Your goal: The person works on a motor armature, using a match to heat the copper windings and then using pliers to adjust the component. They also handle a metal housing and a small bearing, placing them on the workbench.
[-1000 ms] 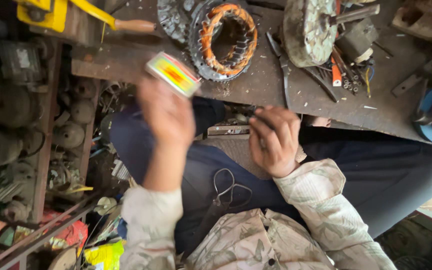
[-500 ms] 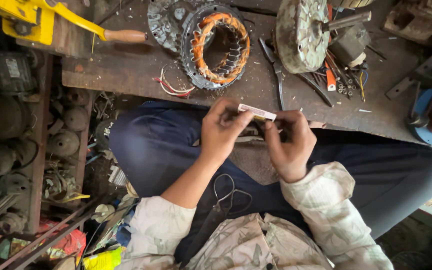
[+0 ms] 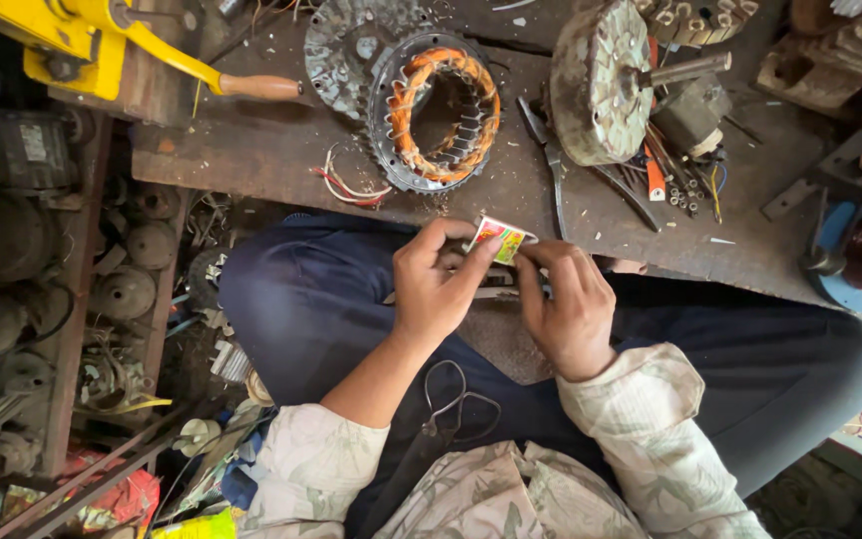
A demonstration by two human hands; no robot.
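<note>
Matchbox-sized packet [image 3: 498, 238], red and yellow, sits pinched between my two hands above my lap, at the worktop's [image 3: 251, 150] near edge. My left fingers [image 3: 441, 284] clamp its left end, my right fingers [image 3: 566, 304] its right. At twelve o'clock lies a copper-wound stator [image 3: 441, 110]; pliers [image 3: 551, 170] at one.

On the bench ahead of you lies a stator [image 3: 443, 112] wound with copper wire, red and white leads [image 3: 349, 186] trailing from its left side. Just right of it lie pliers [image 3: 551, 165], then a rotor [image 3: 601, 80] on its shaft. Far left sits a yellow tool [image 3: 72, 40] with a wooden handle [image 3: 259, 87]. Old motor housings [image 3: 122, 289] crowd the floor at your left.
</note>
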